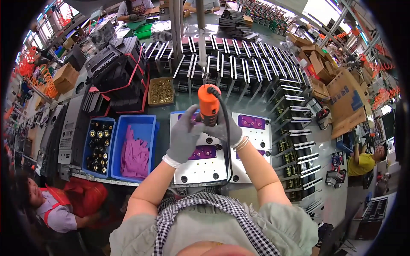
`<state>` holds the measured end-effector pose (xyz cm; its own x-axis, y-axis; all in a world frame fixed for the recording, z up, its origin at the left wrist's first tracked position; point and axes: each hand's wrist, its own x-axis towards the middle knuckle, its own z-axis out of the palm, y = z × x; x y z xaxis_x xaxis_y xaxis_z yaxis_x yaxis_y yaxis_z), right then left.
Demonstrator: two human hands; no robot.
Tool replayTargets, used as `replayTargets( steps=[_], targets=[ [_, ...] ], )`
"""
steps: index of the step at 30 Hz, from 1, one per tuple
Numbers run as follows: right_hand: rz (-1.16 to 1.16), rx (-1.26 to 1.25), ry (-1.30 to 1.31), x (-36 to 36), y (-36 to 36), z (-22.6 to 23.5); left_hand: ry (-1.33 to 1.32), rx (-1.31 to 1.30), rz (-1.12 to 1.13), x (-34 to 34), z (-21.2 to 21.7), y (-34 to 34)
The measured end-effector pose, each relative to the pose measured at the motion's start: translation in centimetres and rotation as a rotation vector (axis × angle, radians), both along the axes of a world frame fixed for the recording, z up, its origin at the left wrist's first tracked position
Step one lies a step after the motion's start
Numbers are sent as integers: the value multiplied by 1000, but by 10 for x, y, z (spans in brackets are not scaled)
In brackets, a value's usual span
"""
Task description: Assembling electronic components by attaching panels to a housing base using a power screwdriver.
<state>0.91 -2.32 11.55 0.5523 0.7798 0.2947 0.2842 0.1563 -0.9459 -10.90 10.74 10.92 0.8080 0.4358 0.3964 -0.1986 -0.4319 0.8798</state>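
Note:
An orange and black electric screwdriver (209, 100) stands upright in front of me, its black cord looping down on the right. My right hand (223, 129), in a grey glove, is closed around its lower body. From the left side my left hand (184, 138), also gloved, reaches against the tool with bent fingers and thumb; part of its grip is hidden. Below both hands lie a left white metal plate (195, 171) and a right white metal plate (260, 141), bearing purple pads (251, 122) with small metal fittings. The tool's tip is out of sight.
To the left stand a blue bin of purple strips (156, 128), a blue bin of black and gold parts (112, 123) and a tray of brass screws (149, 100). Rows of black units with silver edges (239, 70) curve behind and right. A seated person (60, 209) is at lower left.

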Motion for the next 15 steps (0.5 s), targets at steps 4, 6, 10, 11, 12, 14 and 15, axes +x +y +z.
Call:
replayTargets(
  steps=[4,6,10,11,12,14,15],
  targets=[
    [9,-34,10,-4,9,18,165,-663,-5,-28,-29,29],
    [-5,-4,24,-3,10,27,240,-775,-21,-37,-42,35],
    [-51,118,91,-1,9,35,315,-968,-111,-36,-62,32],
    [-58,155,158,-1,8,35,332,-1027,-129,-33,-67,26],
    [-67,163,184,0,4,35,360,-1086,-152,-29,-70,23],
    [-52,164,202,4,-4,36,393,-1059,-210,-23,-75,12],
    [-58,182,177,6,-9,36,401,-1024,-226,-20,-77,7]
  ],
)
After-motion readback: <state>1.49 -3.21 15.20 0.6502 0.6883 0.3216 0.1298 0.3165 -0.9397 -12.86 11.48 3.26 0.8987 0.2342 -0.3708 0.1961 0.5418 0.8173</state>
